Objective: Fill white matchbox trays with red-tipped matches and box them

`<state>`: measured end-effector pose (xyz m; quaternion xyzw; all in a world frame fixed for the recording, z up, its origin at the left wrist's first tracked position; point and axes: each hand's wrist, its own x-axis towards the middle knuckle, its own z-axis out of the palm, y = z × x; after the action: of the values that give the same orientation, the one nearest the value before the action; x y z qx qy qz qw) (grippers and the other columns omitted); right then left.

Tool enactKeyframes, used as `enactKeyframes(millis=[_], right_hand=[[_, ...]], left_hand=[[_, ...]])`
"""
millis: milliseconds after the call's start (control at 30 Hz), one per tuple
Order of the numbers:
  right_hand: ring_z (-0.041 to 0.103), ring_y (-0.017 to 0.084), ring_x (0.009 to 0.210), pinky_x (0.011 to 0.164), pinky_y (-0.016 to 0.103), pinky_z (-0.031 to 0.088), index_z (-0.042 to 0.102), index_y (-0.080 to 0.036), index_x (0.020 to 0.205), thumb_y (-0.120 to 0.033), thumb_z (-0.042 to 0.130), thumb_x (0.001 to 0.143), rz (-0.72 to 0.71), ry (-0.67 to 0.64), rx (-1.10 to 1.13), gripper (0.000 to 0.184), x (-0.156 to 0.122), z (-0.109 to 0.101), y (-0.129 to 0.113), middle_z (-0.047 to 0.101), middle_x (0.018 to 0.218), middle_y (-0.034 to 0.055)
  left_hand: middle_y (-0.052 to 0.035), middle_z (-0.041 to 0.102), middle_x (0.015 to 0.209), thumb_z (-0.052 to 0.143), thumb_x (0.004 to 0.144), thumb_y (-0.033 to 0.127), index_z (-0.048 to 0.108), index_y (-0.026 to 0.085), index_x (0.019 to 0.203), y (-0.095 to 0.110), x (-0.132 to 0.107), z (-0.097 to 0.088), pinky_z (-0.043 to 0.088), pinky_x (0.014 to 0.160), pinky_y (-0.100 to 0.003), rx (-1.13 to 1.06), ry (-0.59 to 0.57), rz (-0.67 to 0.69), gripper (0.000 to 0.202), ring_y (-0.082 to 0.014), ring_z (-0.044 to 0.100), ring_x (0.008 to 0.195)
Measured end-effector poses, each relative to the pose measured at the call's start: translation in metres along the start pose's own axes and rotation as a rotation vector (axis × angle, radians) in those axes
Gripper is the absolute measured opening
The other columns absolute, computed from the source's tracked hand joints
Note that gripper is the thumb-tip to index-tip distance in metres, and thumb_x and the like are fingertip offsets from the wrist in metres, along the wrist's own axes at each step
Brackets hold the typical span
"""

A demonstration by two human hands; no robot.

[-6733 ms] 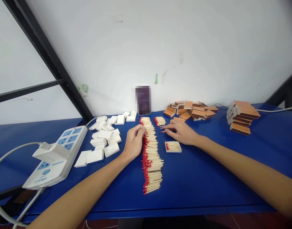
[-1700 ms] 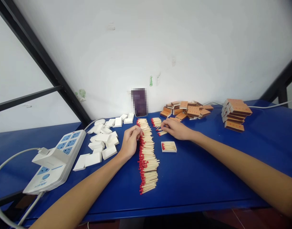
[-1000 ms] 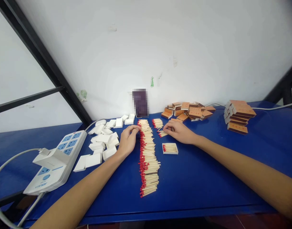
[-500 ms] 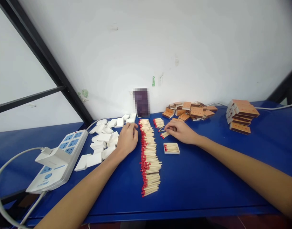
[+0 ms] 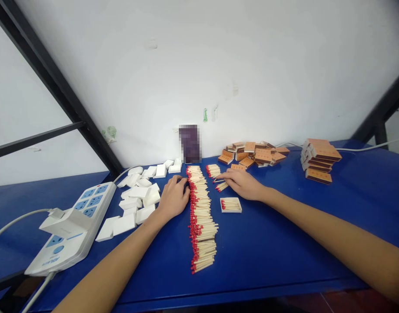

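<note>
My left hand (image 5: 174, 196) rests on the blue table with its fingers loosely bent, thumb and fingertips apart and nothing seen between them. It lies beside a long row of red-tipped matches (image 5: 202, 217). My right hand (image 5: 241, 183) reaches in from the right, its fingertips closed on the end of a match (image 5: 217, 180). That match lies between a small bundle of matches (image 5: 213, 170) farther back and a few loose matches (image 5: 221, 187) partly under the fingers. Nearer to me, a white matchbox tray (image 5: 231, 205) holds some matches, heads to the left.
White matchbox trays (image 5: 124, 224) lie scattered on the left, beside a white power strip (image 5: 85, 226) with cables. Orange matchbox sleeves (image 5: 263, 155) are heaped by the wall. A stack of matchboxes (image 5: 320, 156) stands at right. A pixelated dark panel (image 5: 190, 143) leans on the wall.
The view has shifted slightly. My right fingers have straightened a little over the match by the small bundle. My left hand stays beside the long row.
</note>
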<state>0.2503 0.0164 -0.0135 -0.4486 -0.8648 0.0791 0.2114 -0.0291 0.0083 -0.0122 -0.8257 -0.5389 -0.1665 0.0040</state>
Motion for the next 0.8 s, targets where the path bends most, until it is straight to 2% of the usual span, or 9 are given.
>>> enactKeyframes(millis=[100, 267, 433, 667, 800], right_hand=[[0.061, 0.023, 0.092, 0.078, 0.035, 0.044, 0.066, -0.022, 0.125, -0.022, 0.033, 0.101, -0.017, -0.012, -0.006, 0.041, 0.0003, -0.0008, -0.0011, 0.067, 0.1, 0.0099], [0.063, 0.024, 0.097, 0.084, 0.037, 0.046, 0.066, -0.021, 0.109, -0.026, 0.036, 0.101, -0.018, 0.014, 0.094, 0.032, -0.0002, 0.001, 0.0, 0.071, 0.106, 0.0086], [0.064, 0.024, 0.096, 0.082, 0.036, 0.045, 0.064, -0.022, 0.108, -0.028, 0.04, 0.099, 0.0, 0.021, 0.104, 0.026, 0.0012, 0.0028, 0.0034, 0.072, 0.105, 0.0079], [0.062, 0.021, 0.079, 0.07, 0.031, 0.041, 0.063, -0.021, 0.096, -0.035, 0.043, 0.099, 0.059, -0.018, 0.115, 0.025, 0.0049, -0.0013, 0.0026, 0.071, 0.087, 0.0052], [0.061, 0.021, 0.079, 0.07, 0.031, 0.04, 0.06, -0.021, 0.095, -0.036, 0.042, 0.099, 0.084, -0.048, 0.064, 0.024, 0.005, -0.0019, 0.0003, 0.069, 0.084, 0.0054]], left_hand=[[-0.0147, 0.056, 0.126, 0.037, 0.098, 0.024, 0.059, 0.015, 0.124, 0.0013, -0.0001, -0.0019, 0.044, 0.105, -0.045, 0.004, -0.023, -0.009, 0.035, -0.0285, 0.055, 0.118], [-0.0147, 0.055, 0.128, 0.039, 0.098, 0.026, 0.059, 0.016, 0.123, 0.0038, -0.0006, -0.0037, 0.044, 0.104, -0.047, 0.017, -0.028, -0.036, 0.034, -0.0298, 0.055, 0.118], [-0.0135, 0.055, 0.128, 0.039, 0.098, 0.027, 0.059, 0.018, 0.12, 0.0052, -0.0014, -0.0048, 0.044, 0.103, -0.046, 0.024, -0.035, -0.043, 0.032, -0.0298, 0.055, 0.118], [-0.0148, 0.054, 0.128, 0.037, 0.098, 0.027, 0.058, 0.017, 0.12, 0.0045, -0.0014, -0.0045, 0.044, 0.101, -0.047, 0.046, -0.047, -0.024, 0.032, -0.0304, 0.055, 0.116], [-0.0145, 0.054, 0.129, 0.035, 0.098, 0.026, 0.056, 0.017, 0.121, 0.0042, -0.0018, -0.0047, 0.044, 0.1, -0.046, 0.068, -0.054, -0.016, 0.032, -0.0295, 0.055, 0.116]])
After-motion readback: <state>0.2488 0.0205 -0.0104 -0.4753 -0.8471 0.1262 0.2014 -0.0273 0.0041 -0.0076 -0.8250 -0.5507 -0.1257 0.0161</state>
